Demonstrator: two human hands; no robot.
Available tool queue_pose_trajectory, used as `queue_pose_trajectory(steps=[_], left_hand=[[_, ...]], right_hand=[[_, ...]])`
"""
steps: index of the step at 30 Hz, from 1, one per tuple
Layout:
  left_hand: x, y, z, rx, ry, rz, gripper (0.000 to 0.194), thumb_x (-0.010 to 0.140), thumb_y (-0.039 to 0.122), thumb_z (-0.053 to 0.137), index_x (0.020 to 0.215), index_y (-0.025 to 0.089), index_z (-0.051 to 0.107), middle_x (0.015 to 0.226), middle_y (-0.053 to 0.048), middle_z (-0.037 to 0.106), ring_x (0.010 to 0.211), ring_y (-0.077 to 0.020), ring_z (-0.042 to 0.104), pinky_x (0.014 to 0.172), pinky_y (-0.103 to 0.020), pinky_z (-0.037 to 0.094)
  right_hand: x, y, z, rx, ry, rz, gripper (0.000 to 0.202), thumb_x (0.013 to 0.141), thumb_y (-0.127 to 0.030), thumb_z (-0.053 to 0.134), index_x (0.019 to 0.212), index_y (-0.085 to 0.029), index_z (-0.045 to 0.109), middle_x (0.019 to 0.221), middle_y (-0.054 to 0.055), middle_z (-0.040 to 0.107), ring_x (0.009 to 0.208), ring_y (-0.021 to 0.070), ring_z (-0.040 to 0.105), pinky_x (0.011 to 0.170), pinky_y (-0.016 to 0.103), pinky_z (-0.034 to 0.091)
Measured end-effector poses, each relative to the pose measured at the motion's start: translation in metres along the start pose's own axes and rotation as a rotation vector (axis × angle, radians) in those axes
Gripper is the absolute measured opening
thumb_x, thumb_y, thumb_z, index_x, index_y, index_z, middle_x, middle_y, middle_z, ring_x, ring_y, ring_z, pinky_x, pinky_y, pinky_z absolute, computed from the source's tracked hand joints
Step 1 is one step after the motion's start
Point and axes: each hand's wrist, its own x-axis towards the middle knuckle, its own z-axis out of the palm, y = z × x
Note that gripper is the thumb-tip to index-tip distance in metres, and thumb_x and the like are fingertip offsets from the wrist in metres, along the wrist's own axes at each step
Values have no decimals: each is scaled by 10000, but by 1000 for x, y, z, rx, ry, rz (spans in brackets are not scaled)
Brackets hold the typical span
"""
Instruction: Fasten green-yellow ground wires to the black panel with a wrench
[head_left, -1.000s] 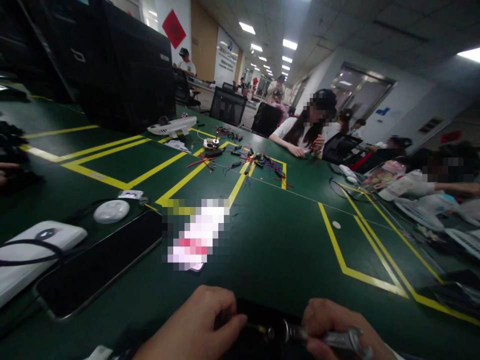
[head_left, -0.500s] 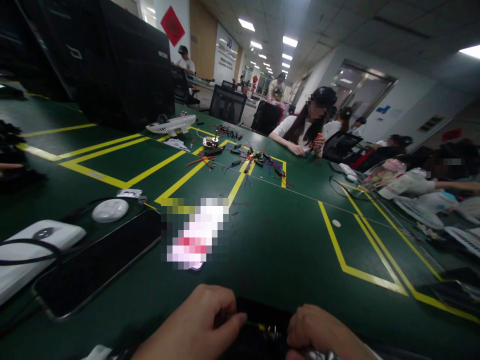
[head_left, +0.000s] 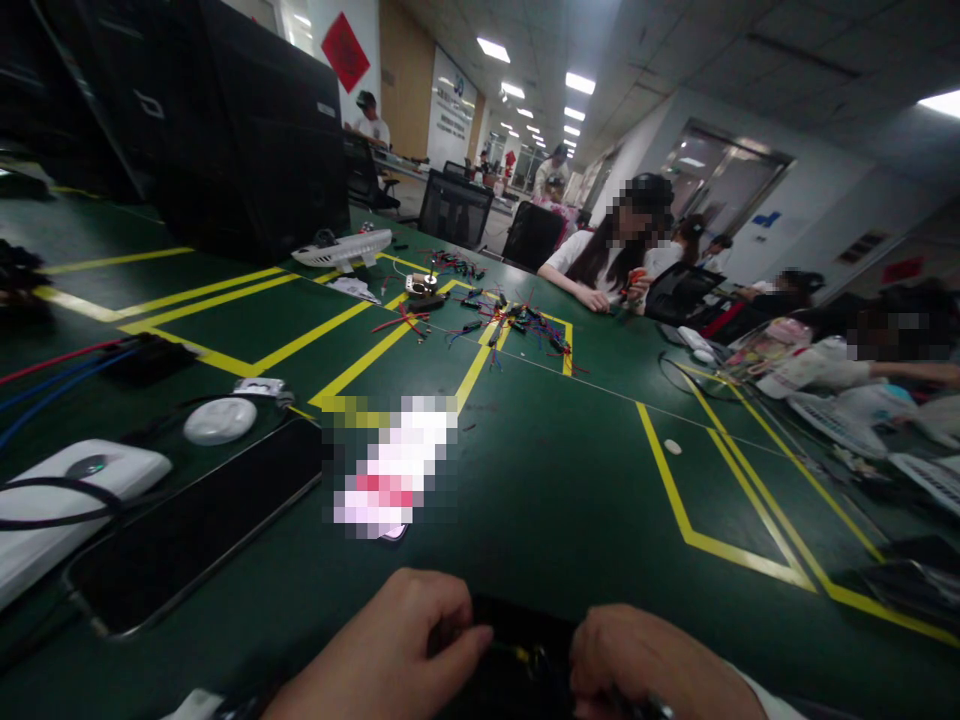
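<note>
My left hand (head_left: 405,640) is closed at the near edge of the green table, thumb and forefinger pinching a thin wire (head_left: 517,652). The wire is greenish-yellow and runs rightward over a dark surface (head_left: 517,615) to a small shiny, blurred piece (head_left: 535,662). To the right of that piece, my right hand (head_left: 645,660) is curled with its knuckles up. A metallic tip (head_left: 658,708) shows under its fingers at the bottom edge; the rest of what it holds is hidden. Beyond the left hand lies a phone with a lit, blurred-out screen (head_left: 405,470).
To the left are a dark phone (head_left: 202,520), a white device (head_left: 82,510) with a black cable, a white oval case (head_left: 220,420), and red and blue wires (head_left: 67,370). Bundles of coloured wires (head_left: 517,318) lie farther off. A co-worker (head_left: 607,250) sits across the table.
The right hand has shifted slightly left and turned, covering more of the metallic piece. At the left, a dark object has moved back, and red and blue wires now show.
</note>
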Motion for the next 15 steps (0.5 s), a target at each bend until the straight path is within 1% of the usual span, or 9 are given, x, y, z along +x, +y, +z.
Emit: queue_pose_trajectory(steps=[3, 7, 9, 12, 14, 15], left_hand=[[1, -1, 0, -6, -3, 4, 289, 906, 358, 559, 688, 174, 604, 716, 20, 616, 660, -139, 529, 562, -228, 324], [1, -3, 1, -11, 5, 12, 289, 908, 371, 561, 701, 176, 613, 722, 23, 616, 668, -139, 531, 576, -226, 333], [1, -3, 2, -8, 13, 16, 284, 908, 367, 561, 707, 175, 617, 731, 22, 613, 679, -141, 528, 590, -227, 339], [0, -3, 2, -6, 15, 20, 299, 910, 372, 560, 694, 172, 613, 712, 25, 601, 667, -137, 516, 580, -226, 328], [1, -2, 1, -6, 5, 26, 304, 909, 364, 561, 679, 169, 603, 686, 30, 595, 635, -127, 505, 555, -222, 313], [1, -2, 1, -6, 2, 28, 302, 907, 357, 563, 675, 168, 599, 681, 31, 594, 626, -124, 503, 548, -220, 310]], right_hand=[[0, -3, -3, 16, -1, 28, 149, 893, -174, 507, 803, -204, 623, 775, 41, 706, 699, 166, 648, 619, 240, 493], [-1, -6, -6, 47, -19, 76, 122, 862, -152, 526, 797, -219, 606, 792, 25, 689, 734, 166, 636, 646, 245, 477], [0, -4, -6, 49, -19, 47, 106, 853, -158, 533, 791, -223, 589, 778, 18, 680, 716, 160, 633, 627, 237, 467], [-1, 4, -3, 74, -7, -53, 87, 836, -185, 544, 766, -228, 573, 720, 7, 669, 632, 148, 625, 558, 220, 454], [-4, 8, -1, 96, 32, -56, 95, 838, -191, 545, 753, -227, 568, 693, 9, 660, 599, 147, 619, 539, 220, 459], [-6, 8, -1, 103, 54, -23, 101, 849, -183, 543, 762, -226, 571, 698, 14, 659, 608, 153, 623, 553, 229, 472]])
